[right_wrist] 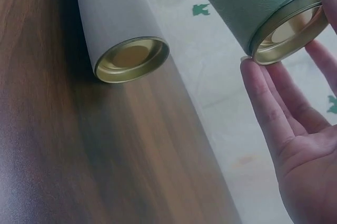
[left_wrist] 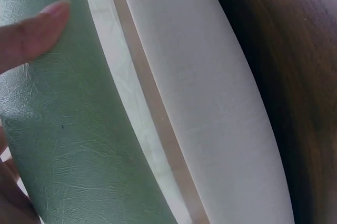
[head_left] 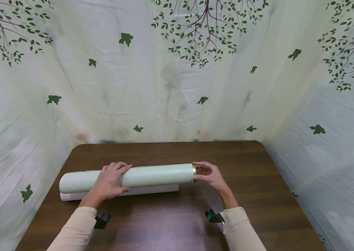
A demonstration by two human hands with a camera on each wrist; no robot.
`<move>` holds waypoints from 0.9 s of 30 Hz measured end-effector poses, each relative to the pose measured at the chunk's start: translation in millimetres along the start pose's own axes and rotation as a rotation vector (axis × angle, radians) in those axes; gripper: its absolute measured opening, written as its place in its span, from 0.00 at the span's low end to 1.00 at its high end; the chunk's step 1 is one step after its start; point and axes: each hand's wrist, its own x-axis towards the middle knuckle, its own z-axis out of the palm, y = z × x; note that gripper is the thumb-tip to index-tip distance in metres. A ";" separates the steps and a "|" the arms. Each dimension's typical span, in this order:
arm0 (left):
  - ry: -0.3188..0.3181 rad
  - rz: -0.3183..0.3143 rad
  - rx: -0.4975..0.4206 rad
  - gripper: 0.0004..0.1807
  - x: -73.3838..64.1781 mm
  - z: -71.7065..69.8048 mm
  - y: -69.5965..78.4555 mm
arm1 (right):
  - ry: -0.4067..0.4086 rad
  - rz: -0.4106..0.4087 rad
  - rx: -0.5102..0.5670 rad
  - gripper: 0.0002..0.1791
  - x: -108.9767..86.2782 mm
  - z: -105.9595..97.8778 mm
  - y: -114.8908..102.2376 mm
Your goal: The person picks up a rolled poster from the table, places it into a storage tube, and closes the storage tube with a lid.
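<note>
A long pale green tube (head_left: 161, 175) lies nearly level, running left to right. My left hand (head_left: 109, 179) grips it left of its middle, thumb on the near side and fingers over the top. At its right end, my right hand (head_left: 209, 176) holds the gold metal rim between thumb and fingertips; in the right wrist view the fingertips are right at that rim. A white tube (head_left: 155, 190) lies on the table just in front, partly hidden by the green one. Its gold-capped end (right_wrist: 131, 59) shows in the right wrist view, with a gap between the two tubes.
The brown wooden table (head_left: 170, 223) has rounded far corners. Behind it and along both sides hangs a pale cloth (head_left: 170, 69) printed with green leaves and branches. A small dark wrist camera (head_left: 102, 221) sits on the left wrist, another (head_left: 214, 216) on the right.
</note>
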 end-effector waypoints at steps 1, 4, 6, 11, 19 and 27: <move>0.000 0.009 0.000 0.42 0.6 -0.2 -0.4 | -0.001 -0.001 -0.001 0.30 0.0 0.0 -0.1; 0.001 0.041 -0.011 0.40 2.5 -0.6 -1.3 | 0.008 0.005 -0.004 0.30 -0.6 0.2 -0.8; -0.004 0.059 -0.024 0.38 3.0 -0.6 -1.5 | 0.014 0.012 -0.004 0.30 -1.2 0.2 -1.0; -0.037 0.053 -0.042 0.37 2.0 -0.8 -0.1 | 0.023 0.035 0.006 0.30 -3.6 0.5 -1.9; -0.071 0.020 -0.072 0.37 2.0 -3.1 1.9 | 0.027 0.021 0.011 0.31 -4.9 0.2 -2.0; -0.074 0.043 -0.086 0.36 3.5 -3.8 1.3 | 0.016 -0.008 0.022 0.33 -4.9 1.0 5.4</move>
